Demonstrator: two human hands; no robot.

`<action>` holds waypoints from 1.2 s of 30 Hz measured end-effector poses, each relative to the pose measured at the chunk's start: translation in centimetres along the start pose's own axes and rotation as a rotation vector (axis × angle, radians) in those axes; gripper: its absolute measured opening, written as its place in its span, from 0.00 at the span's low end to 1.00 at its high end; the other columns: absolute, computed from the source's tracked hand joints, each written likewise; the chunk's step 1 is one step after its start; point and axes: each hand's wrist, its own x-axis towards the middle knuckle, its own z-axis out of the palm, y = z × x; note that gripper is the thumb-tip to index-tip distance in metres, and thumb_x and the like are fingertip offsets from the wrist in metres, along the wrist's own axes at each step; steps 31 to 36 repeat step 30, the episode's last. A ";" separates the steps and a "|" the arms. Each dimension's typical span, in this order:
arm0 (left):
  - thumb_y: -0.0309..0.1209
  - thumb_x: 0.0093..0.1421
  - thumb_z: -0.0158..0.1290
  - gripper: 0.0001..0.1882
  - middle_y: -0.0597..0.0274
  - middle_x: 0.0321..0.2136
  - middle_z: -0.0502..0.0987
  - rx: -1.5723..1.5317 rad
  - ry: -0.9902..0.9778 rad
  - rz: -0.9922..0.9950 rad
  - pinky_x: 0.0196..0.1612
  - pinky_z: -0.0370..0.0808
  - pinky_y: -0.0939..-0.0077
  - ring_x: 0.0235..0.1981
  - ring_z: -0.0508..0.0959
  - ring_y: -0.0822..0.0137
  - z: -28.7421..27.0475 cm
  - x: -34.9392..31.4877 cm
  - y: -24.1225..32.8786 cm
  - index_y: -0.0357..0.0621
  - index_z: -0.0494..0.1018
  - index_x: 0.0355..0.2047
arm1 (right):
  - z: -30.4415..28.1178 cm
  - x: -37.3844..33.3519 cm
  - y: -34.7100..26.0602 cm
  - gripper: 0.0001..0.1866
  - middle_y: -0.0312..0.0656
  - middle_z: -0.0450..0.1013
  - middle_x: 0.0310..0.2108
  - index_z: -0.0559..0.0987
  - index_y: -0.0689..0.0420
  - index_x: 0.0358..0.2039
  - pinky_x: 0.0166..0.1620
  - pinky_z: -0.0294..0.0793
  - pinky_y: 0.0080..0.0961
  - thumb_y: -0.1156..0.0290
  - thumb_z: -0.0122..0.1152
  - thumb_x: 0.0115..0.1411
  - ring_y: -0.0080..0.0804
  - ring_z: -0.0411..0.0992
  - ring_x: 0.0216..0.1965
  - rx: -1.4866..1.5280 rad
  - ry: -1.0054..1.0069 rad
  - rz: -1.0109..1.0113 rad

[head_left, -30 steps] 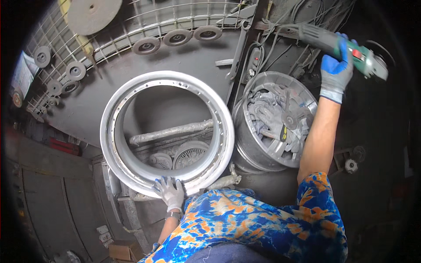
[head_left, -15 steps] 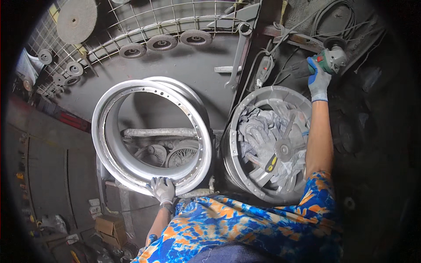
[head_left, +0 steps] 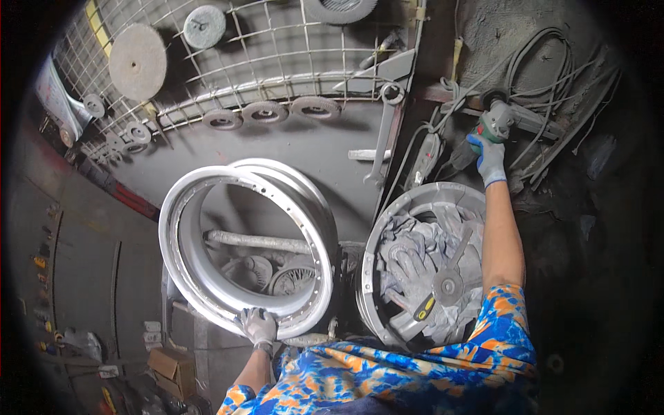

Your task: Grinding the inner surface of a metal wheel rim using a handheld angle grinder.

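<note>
A large silver wheel rim point(head_left: 218, 287) stands tilted in front of me, a row of small holes round its flange. My left hand point(head_left: 258, 326), in a grey glove, is closed over the rim's near lower edge. Out at the upper right, my right hand point(head_left: 490, 160), in a grey and blue glove, is wrapped round an angle grinder point(head_left: 496, 122) with a green body and metal head. The grinder is held up by the hanging cables, away from the rim. Its disc point(head_left: 493, 98) points toward the wall.
Right of the rim, a second wheel point(head_left: 371, 273) holds dusty gloves point(head_left: 408, 259), a round disc point(head_left: 448, 287) and a yellow-and-black handle point(head_left: 424, 308). Behind are a wire mesh point(head_left: 277, 90) with abrasive wheels, a hanging wrench point(head_left: 380, 138) and coiled cables point(head_left: 515, 69). A cardboard box point(head_left: 171, 372) sits lower left.
The grinder and my right hand have shifted left and a little lower. My view has tilted up, so the wheels sit lower in it. My left hand stays on the rim.
</note>
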 end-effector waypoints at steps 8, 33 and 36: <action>0.41 0.61 0.48 0.19 0.55 0.54 0.80 -0.027 0.014 0.012 0.75 0.37 0.44 0.68 0.64 0.53 -0.4 0.2 -0.2 0.48 0.83 0.43 | 1.9 -2.0 0.8 0.18 0.37 0.80 0.40 0.83 0.61 0.42 0.42 0.80 0.28 0.77 0.75 0.49 0.26 0.78 0.38 -0.136 -0.114 -0.007; 0.44 0.59 0.52 0.20 0.50 0.50 0.82 -0.150 0.086 0.036 0.75 0.40 0.43 0.65 0.69 0.53 1.6 0.9 -2.8 0.45 0.85 0.43 | 34.2 -29.1 -5.1 0.35 0.56 0.68 0.65 0.71 0.58 0.66 0.67 0.64 0.37 0.50 0.65 0.65 0.43 0.68 0.65 -0.533 -0.904 -0.444; 0.44 0.59 0.52 0.20 0.50 0.50 0.82 -0.150 0.086 0.036 0.75 0.40 0.43 0.65 0.69 0.53 1.6 0.9 -2.8 0.45 0.85 0.43 | 34.2 -29.1 -5.1 0.35 0.56 0.68 0.65 0.71 0.58 0.66 0.67 0.64 0.37 0.50 0.65 0.65 0.43 0.68 0.65 -0.533 -0.904 -0.444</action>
